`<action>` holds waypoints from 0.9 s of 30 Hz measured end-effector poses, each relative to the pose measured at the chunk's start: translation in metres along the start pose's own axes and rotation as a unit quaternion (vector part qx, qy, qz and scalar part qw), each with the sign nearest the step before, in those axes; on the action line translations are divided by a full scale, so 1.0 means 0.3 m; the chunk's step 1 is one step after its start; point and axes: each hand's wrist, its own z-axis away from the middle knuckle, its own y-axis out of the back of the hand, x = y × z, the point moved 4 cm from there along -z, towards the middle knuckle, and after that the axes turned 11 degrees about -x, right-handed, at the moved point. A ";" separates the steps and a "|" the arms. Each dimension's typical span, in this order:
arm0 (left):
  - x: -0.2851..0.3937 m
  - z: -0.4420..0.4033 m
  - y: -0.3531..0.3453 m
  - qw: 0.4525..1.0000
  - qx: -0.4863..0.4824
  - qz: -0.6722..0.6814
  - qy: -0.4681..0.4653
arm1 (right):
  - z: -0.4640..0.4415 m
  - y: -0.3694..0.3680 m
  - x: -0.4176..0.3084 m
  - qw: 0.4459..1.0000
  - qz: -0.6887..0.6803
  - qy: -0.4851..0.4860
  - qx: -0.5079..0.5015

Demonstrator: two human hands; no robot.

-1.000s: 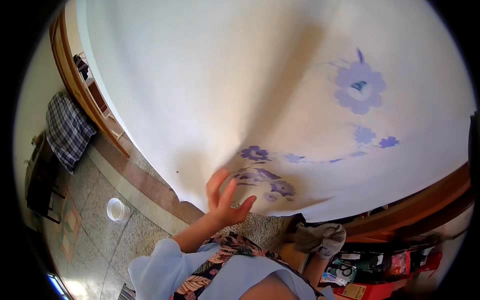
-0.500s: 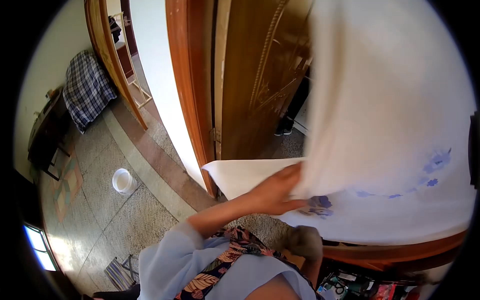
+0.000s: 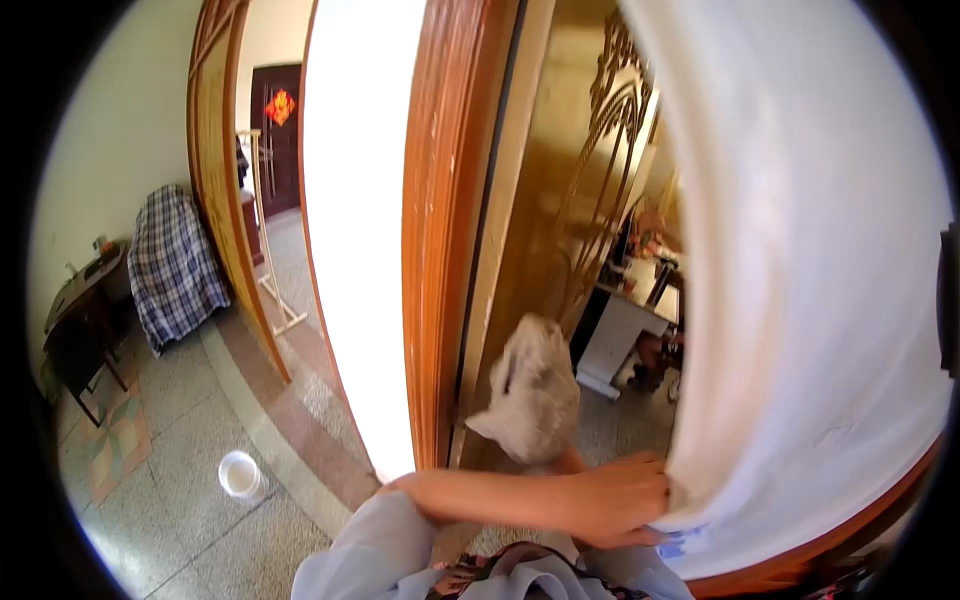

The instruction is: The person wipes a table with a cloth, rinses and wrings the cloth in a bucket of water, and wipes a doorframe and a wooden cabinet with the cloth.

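My left hand [image 3: 625,500] reaches across my body to the right, fingers closed on the edge of a white cloth [image 3: 830,300]. That cloth hangs tall on the right, and a little of its blue flower print shows by my fingers. Beyond my left forearm, my right hand [image 3: 568,462] is mostly hidden behind a crumpled grey-beige rag [image 3: 535,390]. The rag is raised in front of the brown door [image 3: 560,200]; whether it touches the door I cannot tell.
An orange-brown door frame [image 3: 440,250] stands close ahead. Through the doorway is a white desk [image 3: 625,340]. On the floor at left sits a white bucket [image 3: 243,477], with a checked cloth cover [image 3: 178,265] behind it. A wooden edge [image 3: 800,560] runs below the white cloth.
The view has turned upward and towards the doorway. My right hand has come up with the rag, from low by my body to in front of the door. My left hand still grips the white cloth.
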 end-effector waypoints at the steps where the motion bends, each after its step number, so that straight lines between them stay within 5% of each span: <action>1: 0.002 0.064 0.026 0.999 -0.017 -0.031 0.026 | -0.058 0.040 -0.004 0.999 0.012 0.011 0.032; 2: 0.004 0.137 0.055 0.996 -0.033 -0.063 0.052 | -0.147 0.113 -0.009 0.996 0.032 0.031 0.077; 8: 0.080 0.495 0.272 0.954 0.249 -0.093 0.142 | -0.502 0.532 -0.085 0.949 0.149 0.092 0.260; 12: 0.009 0.649 0.384 0.776 0.500 -0.316 0.221 | -0.693 0.847 -0.148 0.906 0.218 0.098 0.349; 15: -0.101 0.674 0.428 0.721 0.515 -0.366 0.286 | -0.805 1.043 -0.199 0.878 0.261 0.093 0.392; 27: -0.360 0.637 0.357 0.673 0.460 -0.485 0.317 | -1.100 1.593 -0.396 0.839 0.318 0.002 0.441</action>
